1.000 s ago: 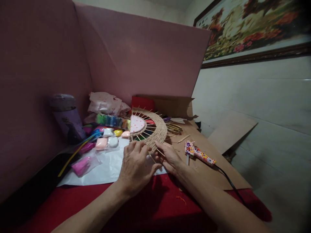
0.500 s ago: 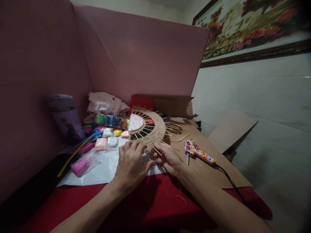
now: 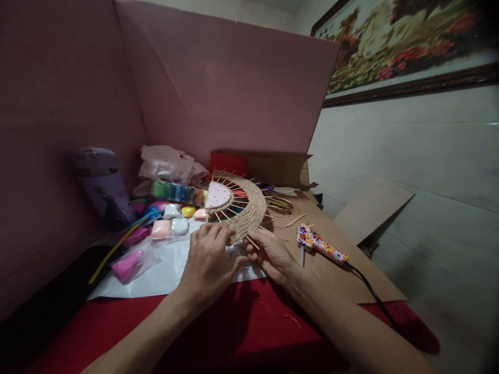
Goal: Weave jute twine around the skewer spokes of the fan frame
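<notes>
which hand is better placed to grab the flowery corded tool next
Probably the right hand: the flowery corded tool lies on the cardboard just to its right, while the left hand is farther off. The left, also at the woven piece, could perhaps steady it.

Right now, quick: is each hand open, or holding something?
Left hand: curled at the twine half-ring; its grip cannot be told.
Right hand: closed on the half-ring's near edge, at a thin stick.
</notes>
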{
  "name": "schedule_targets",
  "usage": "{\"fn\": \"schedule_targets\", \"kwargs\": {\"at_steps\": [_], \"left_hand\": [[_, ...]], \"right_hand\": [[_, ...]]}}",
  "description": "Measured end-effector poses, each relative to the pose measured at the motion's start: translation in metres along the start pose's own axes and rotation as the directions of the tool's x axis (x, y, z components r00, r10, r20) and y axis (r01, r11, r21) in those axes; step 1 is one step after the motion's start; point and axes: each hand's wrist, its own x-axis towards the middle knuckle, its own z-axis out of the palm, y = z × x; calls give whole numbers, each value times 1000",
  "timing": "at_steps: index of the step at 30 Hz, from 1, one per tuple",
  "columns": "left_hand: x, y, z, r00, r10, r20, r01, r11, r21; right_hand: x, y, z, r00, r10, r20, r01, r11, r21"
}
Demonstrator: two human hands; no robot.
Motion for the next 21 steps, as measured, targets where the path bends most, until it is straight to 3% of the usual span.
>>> {"fn": "schedule_targets", "kwargs": {"at_steps": [9,21], "left_hand": [[1,-2,0,999,17,28,-16,999,-30],[0,-9,7,998,63,-29,-66,994,-85]], "right_hand": [[-3,-2,3,1000,6,-20,-7,999,-48],[-4,-1,3,997,-3,-75,-8,989,-147]]}}
